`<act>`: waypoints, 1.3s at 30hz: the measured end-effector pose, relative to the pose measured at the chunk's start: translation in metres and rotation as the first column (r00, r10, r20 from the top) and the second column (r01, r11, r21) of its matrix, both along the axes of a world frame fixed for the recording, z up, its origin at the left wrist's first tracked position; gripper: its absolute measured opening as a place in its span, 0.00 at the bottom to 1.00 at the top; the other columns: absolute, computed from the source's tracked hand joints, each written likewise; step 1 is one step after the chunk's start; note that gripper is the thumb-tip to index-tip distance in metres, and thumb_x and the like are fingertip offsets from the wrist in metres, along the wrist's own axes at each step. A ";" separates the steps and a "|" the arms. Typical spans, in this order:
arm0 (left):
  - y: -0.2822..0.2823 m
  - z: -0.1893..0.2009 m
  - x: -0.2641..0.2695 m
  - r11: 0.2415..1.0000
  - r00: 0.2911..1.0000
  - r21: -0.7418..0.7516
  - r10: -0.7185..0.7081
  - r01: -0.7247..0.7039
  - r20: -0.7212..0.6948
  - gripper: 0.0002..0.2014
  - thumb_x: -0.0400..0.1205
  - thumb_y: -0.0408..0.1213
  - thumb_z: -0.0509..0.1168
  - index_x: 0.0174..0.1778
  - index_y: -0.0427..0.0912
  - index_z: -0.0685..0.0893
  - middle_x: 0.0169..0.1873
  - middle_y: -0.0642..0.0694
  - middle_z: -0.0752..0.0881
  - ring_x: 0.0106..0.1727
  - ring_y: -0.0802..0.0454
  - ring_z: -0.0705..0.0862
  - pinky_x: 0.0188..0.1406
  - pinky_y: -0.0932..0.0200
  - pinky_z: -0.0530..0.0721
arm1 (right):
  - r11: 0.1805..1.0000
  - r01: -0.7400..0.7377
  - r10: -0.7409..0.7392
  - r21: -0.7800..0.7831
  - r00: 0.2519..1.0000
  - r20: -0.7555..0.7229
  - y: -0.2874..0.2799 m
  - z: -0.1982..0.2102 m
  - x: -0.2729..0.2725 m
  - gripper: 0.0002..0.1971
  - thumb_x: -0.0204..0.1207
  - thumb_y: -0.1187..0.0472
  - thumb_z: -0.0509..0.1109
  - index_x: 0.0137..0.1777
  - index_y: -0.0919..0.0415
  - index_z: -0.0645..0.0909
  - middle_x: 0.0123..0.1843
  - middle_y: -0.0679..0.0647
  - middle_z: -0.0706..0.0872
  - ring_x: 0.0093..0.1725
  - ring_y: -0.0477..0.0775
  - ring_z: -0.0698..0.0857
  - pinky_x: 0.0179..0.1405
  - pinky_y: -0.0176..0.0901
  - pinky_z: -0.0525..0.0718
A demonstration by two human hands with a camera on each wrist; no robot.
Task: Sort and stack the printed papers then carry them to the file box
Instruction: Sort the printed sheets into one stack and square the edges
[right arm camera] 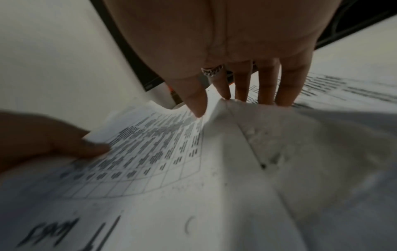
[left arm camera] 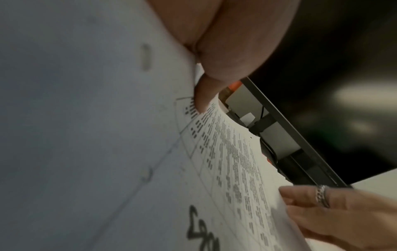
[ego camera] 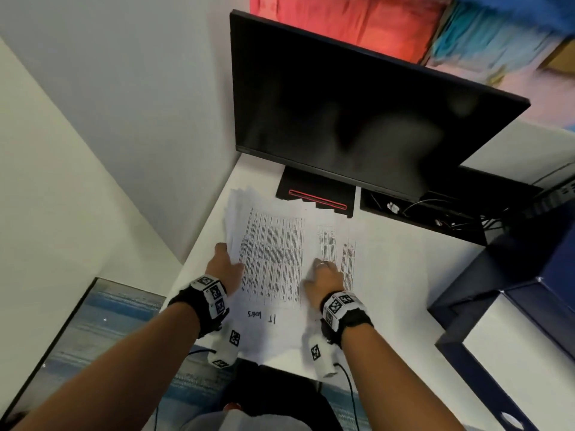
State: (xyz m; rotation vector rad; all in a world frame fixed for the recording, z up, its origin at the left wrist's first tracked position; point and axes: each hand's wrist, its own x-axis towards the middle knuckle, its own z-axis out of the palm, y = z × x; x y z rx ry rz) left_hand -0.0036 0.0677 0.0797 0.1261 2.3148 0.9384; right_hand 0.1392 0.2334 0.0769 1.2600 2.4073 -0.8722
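Note:
A loose stack of printed papers (ego camera: 273,259) with dense tables lies on the white desk (ego camera: 395,309), with handwriting on its near margin. My left hand (ego camera: 225,265) holds the stack's left edge; its thumb (left arm camera: 204,98) lies on top of the papers (left arm camera: 225,152). My right hand (ego camera: 325,272), which wears a ring, pinches the top sheet's right edge, and the sheet (right arm camera: 161,144) buckles up between thumb and fingers (right arm camera: 242,91). More printed sheets (ego camera: 348,253) show beyond the right hand. A dark blue box (ego camera: 473,377) with white contents stands at the right.
A black monitor (ego camera: 357,104) on its stand (ego camera: 314,197) rises just behind the papers. A dark tray of cables (ego camera: 435,213) sits at its right. White walls close the desk's left side, and the floor lies below its near edge.

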 end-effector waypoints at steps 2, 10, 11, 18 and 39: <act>-0.006 0.006 -0.001 0.997 0.999 0.074 -0.003 0.007 -0.052 0.18 0.83 0.33 0.64 0.67 0.41 0.69 0.49 0.38 0.85 0.40 0.40 0.86 0.37 0.50 0.87 | 0.992 0.119 -0.121 -0.036 0.990 -0.073 0.008 -0.003 0.005 0.27 0.74 0.55 0.70 0.73 0.60 0.72 0.75 0.60 0.74 0.74 0.67 0.74 0.74 0.56 0.75; -0.030 0.083 -0.012 0.814 0.988 0.565 -0.073 0.136 -0.133 0.20 0.81 0.27 0.69 0.69 0.41 0.78 0.55 0.46 0.90 0.53 0.50 0.90 0.50 0.55 0.90 | 0.809 0.200 -0.539 -0.552 0.628 -0.562 0.034 0.086 0.001 0.38 0.63 0.63 0.86 0.74 0.57 0.75 0.59 0.48 0.90 0.55 0.50 0.91 0.62 0.57 0.87; -0.027 0.095 -0.014 0.799 0.987 0.585 -0.062 0.138 -0.148 0.20 0.81 0.29 0.69 0.69 0.41 0.79 0.55 0.47 0.91 0.54 0.52 0.91 0.50 0.58 0.90 | 0.816 0.168 -0.538 -0.554 0.570 -0.620 0.034 0.106 -0.003 0.30 0.65 0.66 0.84 0.68 0.61 0.80 0.53 0.49 0.92 0.51 0.50 0.92 0.56 0.55 0.90; -0.013 0.121 -0.017 0.742 0.954 0.651 0.054 0.159 -0.295 0.24 0.84 0.38 0.67 0.76 0.44 0.73 0.62 0.54 0.87 0.61 0.60 0.87 0.57 0.63 0.86 | 0.932 0.026 -0.346 -0.361 0.362 -0.866 0.022 0.164 -0.006 0.18 0.66 0.75 0.81 0.45 0.51 0.85 0.40 0.40 0.92 0.42 0.38 0.91 0.40 0.30 0.87; 0.007 0.090 -0.017 0.885 0.936 0.464 0.201 -0.046 -0.290 0.13 0.80 0.40 0.73 0.31 0.44 0.80 0.26 0.48 0.79 0.26 0.52 0.76 0.15 0.76 0.72 | 0.829 0.527 -0.560 -0.190 0.784 -0.267 0.042 0.024 0.026 0.56 0.56 0.47 0.88 0.82 0.56 0.62 0.76 0.56 0.72 0.74 0.59 0.75 0.72 0.52 0.77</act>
